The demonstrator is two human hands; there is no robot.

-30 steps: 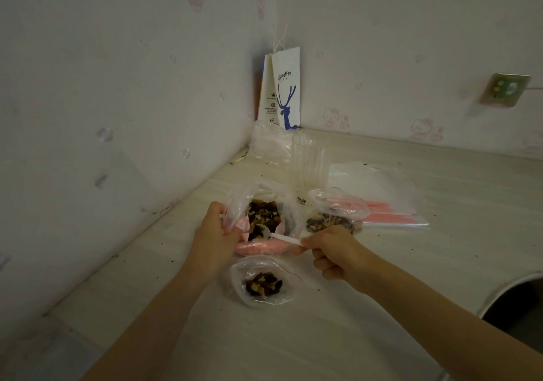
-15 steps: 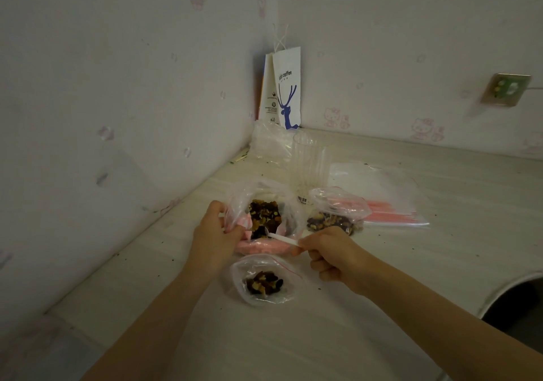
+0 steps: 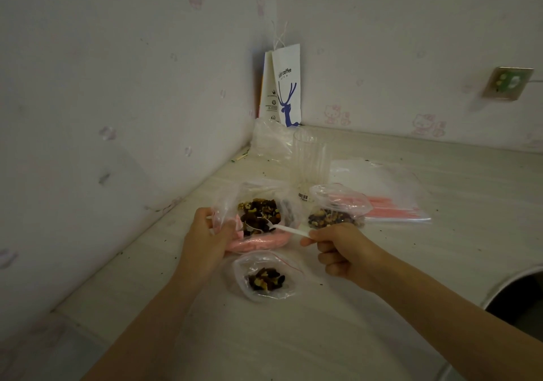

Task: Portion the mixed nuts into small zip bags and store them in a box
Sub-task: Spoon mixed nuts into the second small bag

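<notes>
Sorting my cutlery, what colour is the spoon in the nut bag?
The spoon is white, seen best in the head view.

This is a room in a home rather than a workplace. Two walls meet in a corner, covered in pale wallpaper (image 3: pixel 427 124) printed with faint pink cartoon-cat figures. A light wood-grain tabletop (image 3: pixel 440 263) fits into that corner and is speckled with dark crumbs. A wall socket (image 3: pixel 507 83) is set in the right-hand wall above it. A white paper bag (image 3: pixel 286 86) bearing a blue deer and the word "coffee" stands upright in the corner, with a clear ribbed plastic container (image 3: pixel 311 160) in front. Household snack things lie about: a large bag of mixed nuts (image 3: pixel 258 210), a white plastic spoon (image 3: pixel 289 229) and a pack of zip bags (image 3: pixel 388 180). The light is dim.
</notes>
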